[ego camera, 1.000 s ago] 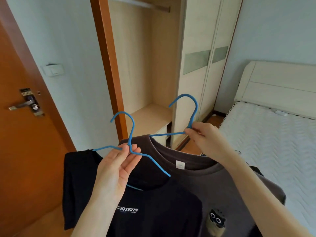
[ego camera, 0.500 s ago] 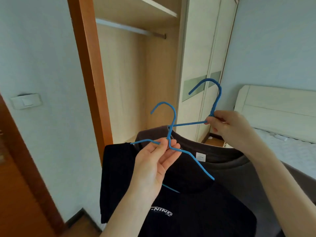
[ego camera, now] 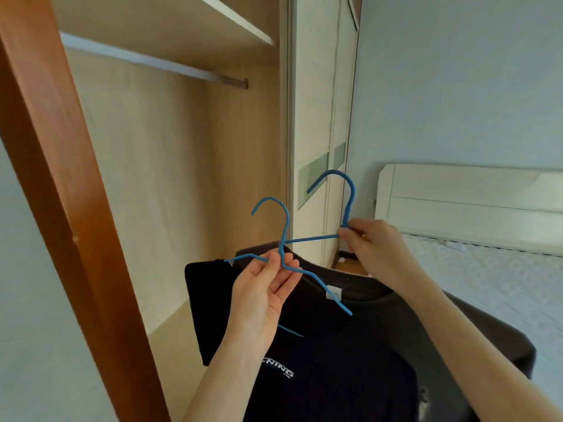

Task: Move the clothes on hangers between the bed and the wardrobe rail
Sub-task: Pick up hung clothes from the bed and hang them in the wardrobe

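My left hand pinches the neck of a blue hanger that carries a black T-shirt with white lettering. My right hand grips the neck of a second blue hanger bearing a dark grey T-shirt, which hangs behind the black one. Both hooks point left. The wardrobe rail runs bare across the open compartment, above and left of the hangers. The bed lies at the right.
An orange-brown wooden post frames the wardrobe opening on the left. A shelf sits above the rail. The cream sliding wardrobe door stands right of the opening. A white headboard backs the bed against the pale blue wall.
The view has risen and closed in on the wardrobe; the rail now shows larger and nearer. Both hangers with their shirts have come closer to the open compartment. The door at left is out of sight.
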